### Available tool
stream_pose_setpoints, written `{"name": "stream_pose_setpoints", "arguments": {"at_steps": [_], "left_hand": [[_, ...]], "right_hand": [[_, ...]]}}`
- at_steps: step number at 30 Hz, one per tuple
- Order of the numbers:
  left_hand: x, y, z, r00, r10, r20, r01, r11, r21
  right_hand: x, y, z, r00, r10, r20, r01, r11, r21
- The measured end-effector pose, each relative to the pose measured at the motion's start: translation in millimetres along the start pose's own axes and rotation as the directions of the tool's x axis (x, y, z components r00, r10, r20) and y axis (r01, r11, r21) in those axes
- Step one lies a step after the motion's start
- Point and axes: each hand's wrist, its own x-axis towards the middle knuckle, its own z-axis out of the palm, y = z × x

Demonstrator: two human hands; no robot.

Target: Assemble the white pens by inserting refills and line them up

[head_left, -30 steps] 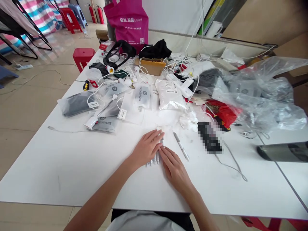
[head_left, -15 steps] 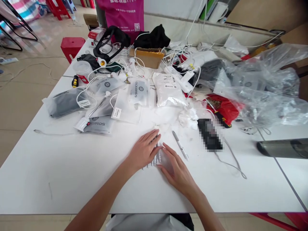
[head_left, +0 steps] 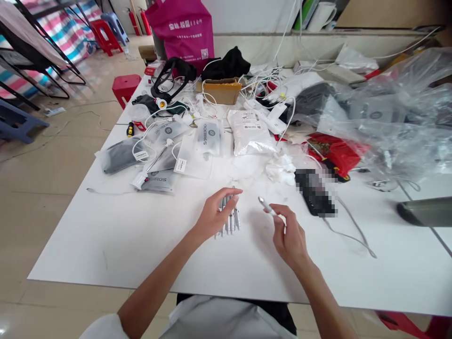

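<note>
My right hand (head_left: 291, 235) is closed on a silver-white pen (head_left: 266, 206), lifted over the table with one end pointing up and left. To its left, several similar silver pens (head_left: 231, 223) lie side by side in a row on the white tabletop. Over that row arches my left hand (head_left: 217, 212), its thumb and forefinger apart and the pens showing between and below them. Its other fingers are mostly hidden behind the hand. Whether it presses on the pens is hard to make out.
A blurred-out dark device (head_left: 314, 193) with a cable lies to the right, beside crumpled white tissue (head_left: 280, 169). Flat plastic packets (head_left: 158, 181) and a white parcel (head_left: 249, 134) lie beyond my hands. Tangled white cables, a cardboard box (head_left: 222, 92) and clear plastic bags (head_left: 384, 136) crowd the back.
My right hand has left the row's side and picked up the single pen that lay to the right. My left hand has risen from flat to arched, showing more pens. The view has shifted.
</note>
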Motion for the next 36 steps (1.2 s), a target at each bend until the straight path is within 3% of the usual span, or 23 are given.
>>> {"name": "stream_pose_setpoints", "arguments": {"at_steps": [2,4,6,8,11,18,23,26,28,31,33,36], "left_hand": [[0,6,-0.3,0.998,-0.023,0.055,0.025,0.999,-0.037],[-3,12,0.5,0.991,-0.024,0.131,0.035,0.996,-0.083],[-7,18,2.1,0.978,-0.013,0.206,0.041,0.991,-0.129],[-12,23,3.6,0.962,-0.012,0.273,0.062,0.982,-0.177],[-19,25,5.1,0.937,-0.033,0.348,0.131,0.956,-0.263],[-18,10,15.8,0.926,-0.083,0.367,0.205,0.93,-0.306],[-21,12,22.5,0.952,-0.04,0.304,0.094,0.982,-0.164],[-20,10,19.2,0.955,-0.035,0.294,0.077,0.988,-0.13],[-16,9,11.2,0.948,0.0,0.318,0.061,0.981,-0.182],[-6,11,-6.4,0.96,0.015,0.279,0.047,0.976,-0.213],[1,12,-16.5,0.97,0.069,0.233,0.0,0.958,-0.286],[12,7,-22.2,0.977,0.123,0.175,-0.048,0.923,-0.381]], "right_hand": [[3,-22,-5,0.961,-0.274,-0.019,0.274,0.953,0.129],[8,-41,-8,0.859,-0.51,0.04,0.498,0.851,0.164],[14,-53,-8,0.764,-0.64,0.085,0.626,0.766,0.145],[19,-59,-7,0.693,-0.712,0.113,0.701,0.702,0.127],[23,-63,-3,0.633,-0.768,0.101,0.758,0.641,0.121],[27,-72,7,0.604,-0.789,0.117,0.754,0.613,0.236],[28,-80,18,0.638,-0.755,0.151,0.649,0.633,0.421],[34,-82,19,0.702,-0.664,0.257,0.46,0.699,0.548],[41,-76,20,0.794,-0.534,0.292,0.301,0.762,0.574],[53,-56,26,0.945,-0.265,0.193,0.109,0.81,0.576],[58,-37,34,0.975,-0.101,0.198,-0.023,0.841,0.541],[62,-14,43,0.97,0.016,0.244,-0.126,0.888,0.443]]}}
